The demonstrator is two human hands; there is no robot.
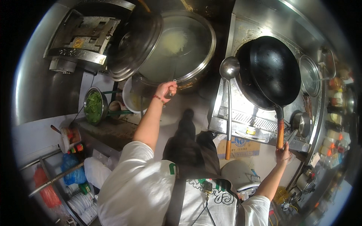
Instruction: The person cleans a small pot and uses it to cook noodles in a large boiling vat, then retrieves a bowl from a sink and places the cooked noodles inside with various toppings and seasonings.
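My left hand [167,91] is closed around the handle of a utensil that reaches into a large metal pot [210,36]. Cloudy liquid fills the pot, and a pale clump [174,42] shows in it, perhaps noodles. A round metal lid [147,50] overlaps the pot's left side. My right hand [282,154] is at the lower end of the wooden handle of a black wok [273,67], beside a thin grey object; its exact grip is unclear. The wok rests tilted on another dark pan over the stove. A long-handled metal ladle [229,67] lies left of the wok.
A metal bowl of leafy greens [94,108] and a white basin [128,96] are at the left. A small saucepan [301,124] and a round lid [309,76] are right of the wok. Below are a cardboard box [246,148] and a lidded bucket [236,172].
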